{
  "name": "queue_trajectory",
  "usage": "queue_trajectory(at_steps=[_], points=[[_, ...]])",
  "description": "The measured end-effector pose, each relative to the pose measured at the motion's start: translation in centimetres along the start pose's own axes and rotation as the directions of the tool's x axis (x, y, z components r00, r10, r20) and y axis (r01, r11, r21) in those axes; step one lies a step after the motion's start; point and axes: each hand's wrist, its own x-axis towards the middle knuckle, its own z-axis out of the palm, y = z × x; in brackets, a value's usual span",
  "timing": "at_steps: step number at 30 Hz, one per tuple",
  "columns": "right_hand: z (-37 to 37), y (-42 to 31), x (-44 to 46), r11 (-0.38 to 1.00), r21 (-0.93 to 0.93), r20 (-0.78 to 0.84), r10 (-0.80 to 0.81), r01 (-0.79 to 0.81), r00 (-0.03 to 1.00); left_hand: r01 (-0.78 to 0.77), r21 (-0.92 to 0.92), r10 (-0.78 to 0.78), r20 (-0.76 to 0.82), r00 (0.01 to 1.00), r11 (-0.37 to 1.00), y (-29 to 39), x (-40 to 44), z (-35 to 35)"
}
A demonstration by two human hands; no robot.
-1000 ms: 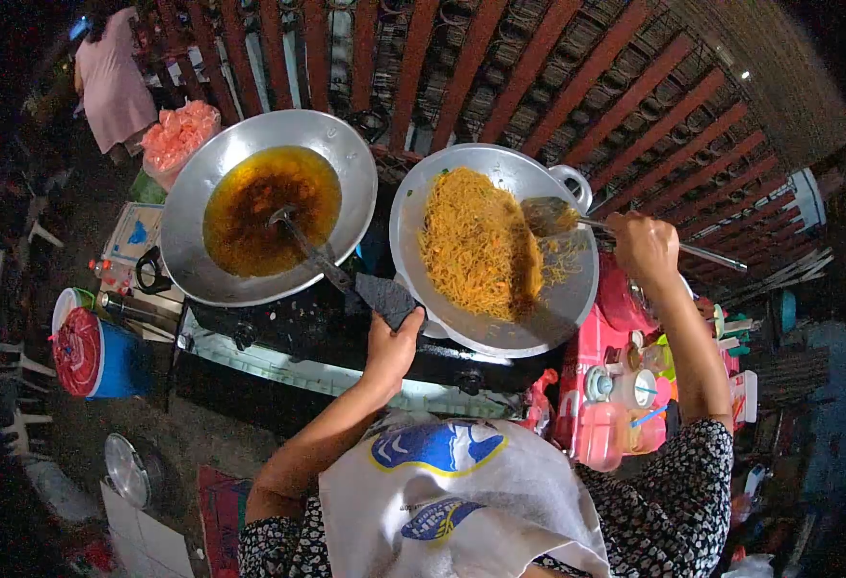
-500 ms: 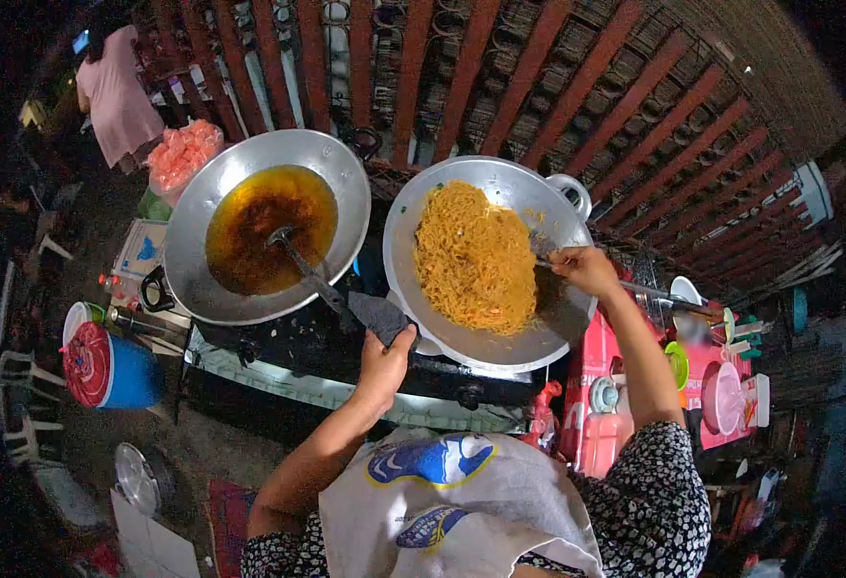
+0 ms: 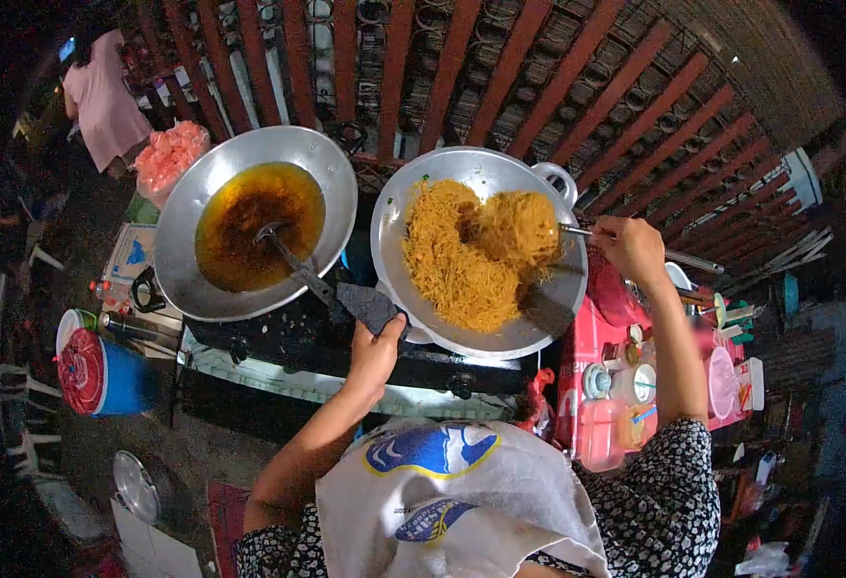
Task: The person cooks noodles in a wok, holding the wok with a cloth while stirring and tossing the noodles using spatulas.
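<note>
Yellow-orange noodles [image 3: 452, 279] fill much of the right-hand metal wok [image 3: 560, 313]. My right hand [image 3: 632, 250] is closed around the thin handle of a metal cooking utensil [image 3: 575, 229] at the wok's right side. A clump of noodles is raised on it, blurred by motion, hiding its head. My left hand [image 3: 375, 358] is closed on a dark grey cloth [image 3: 370, 306] at this wok's left rim, covering what lies beneath. Close by, a metal ladle [image 3: 296, 262] rests in the left wok [image 3: 180, 279], its bowl end in amber oil [image 3: 250, 212].
Both woks sit on a dark stove [image 3: 278, 354] before a slatted brown fence [image 3: 394, 77]. A red table [image 3: 566, 395] at right carries jars and tubs. A bag of pink-orange pieces [image 3: 171, 159] and a blue container [image 3: 129, 376] stand left. A person in pink [image 3: 110, 101] is farther back.
My right hand has moved up and slightly right, lifting a clump of noodles and opening a gap in the pile. My left hand stays on the cloth at the rim.
</note>
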Motion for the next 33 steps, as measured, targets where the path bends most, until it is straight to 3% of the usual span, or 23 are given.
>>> queue_trajectory(at_steps=[5, 8, 11, 15, 17, 18, 19, 20, 26, 28, 30, 32, 33], points=[[0.2, -0.8, 0.2, 0.992, -0.069, -0.120, -0.118, 0.110, 0.986, 0.002, -0.025, -0.002, -0.014, 1.000, 1.000, -0.4, 0.0, 0.0], [0.6, -0.6, 1.2, 0.978, -0.159, -0.036, -0.146, 0.138, 0.989, 0.028, -0.018, -0.028, -0.004, 1.000, 0.999, -0.2, -0.1, -0.1], [1.8, 1.5, 3.9, 0.923, -0.367, 0.009, -0.122, 0.117, 0.992, 0.011, -0.054, -0.011, 0.003, 1.000, 0.998, -0.3, -0.2, 0.0], [5.4, 2.6, 8.7, 0.920, -0.344, 0.011, -0.195, 0.187, 0.981, 0.026, -0.039, -0.026, -0.012, 1.000, 0.999, 0.5, -0.6, 0.2], [8.9, 1.3, 10.0, 0.983, -0.042, 0.077, -0.175, 0.179, 0.981, 0.046, -0.035, -0.047, -0.013, 0.999, 0.998, 0.6, -0.5, 0.2], [11.0, -0.1, 10.3, 0.959, 0.184, 0.144, -0.243, 0.216, 0.959, 0.070, -0.030, -0.070, -0.005, 0.998, 0.997, 0.7, -0.6, 0.2], [14.6, 0.0, 11.0, 0.815, 0.389, 0.033, -0.478, 0.429, 0.878, 0.068, -0.027, -0.068, -0.010, 0.998, 0.997, 0.9, -0.8, 0.3], [13.9, -1.7, 10.4, 0.813, 0.525, 0.191, -0.400, 0.251, 0.896, 0.056, -0.026, -0.057, -0.025, 0.998, 0.998, 1.1, -1.0, 0.4], [11.9, 2.9, 10.5, 0.669, 0.727, 0.163, -0.390, 0.157, 0.906, 0.071, -0.022, -0.072, -0.040, 0.997, 0.997, 1.6, -1.2, 0.7], [6.7, 1.9, 8.9, 0.798, 0.581, 0.161, -0.306, 0.161, 0.938, 0.086, -0.054, -0.089, -0.053, 0.995, 0.995, 1.6, -1.2, 0.8], [3.4, 1.4, 7.9, 0.945, 0.249, 0.109, -0.245, 0.212, 0.963, 0.047, -0.076, -0.050, -0.035, 0.998, 0.996, 1.2, -1.0, 0.6], [0.8, 0.4, 6.6, 0.947, 0.177, 0.056, -0.284, 0.270, 0.957, 0.044, -0.063, -0.045, -0.018, 0.999, 0.997, 1.1, -1.0, 0.5], [-0.2, 0.1, 6.4, 0.959, 0.050, 0.018, -0.279, 0.278, 0.960, 0.033, -0.049, -0.033, -0.008, 0.999, 0.998, 1.1, -0.8, 0.5]])
